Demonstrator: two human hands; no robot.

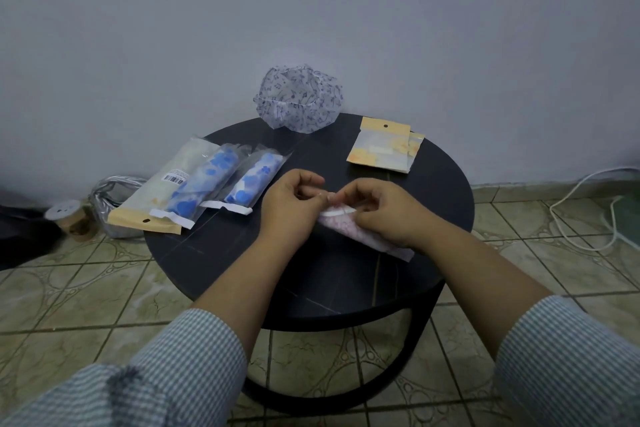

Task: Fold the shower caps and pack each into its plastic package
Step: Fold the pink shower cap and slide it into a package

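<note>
Now we work at the near middle of the round dark desk (450, 191), both hands over one pink cap pack (363, 234). Our left hand (291, 204) has its fingers curled, thumb and forefinger pinching the pack's white flap (337, 210) at its upper end, so that grip is narrow and holding the flap. Our right hand (384, 211) lies over the pack's middle, fingers curled round it and fingertips meeting the left hand's at the flap; its grip holds the pack. The pack's lower end sticks out from under the right wrist toward the desk's right near edge. Along the left edge lie three filled packs side by side: a pale pack (162, 191) with a barcode, overhanging the rim, then two blue packs (204, 184) (254, 177). At the far edge, against the wall, an unfolded cap (299, 97) printed with music notes sits puffed up. Near the far right edge lie empty packages (384, 149) with orange headers, stacked flat. On the tiled floor left of the desk we see a jar (71, 218) and a silver bag (110, 198); a white cable (585, 215) runs along the floor at right.
</note>
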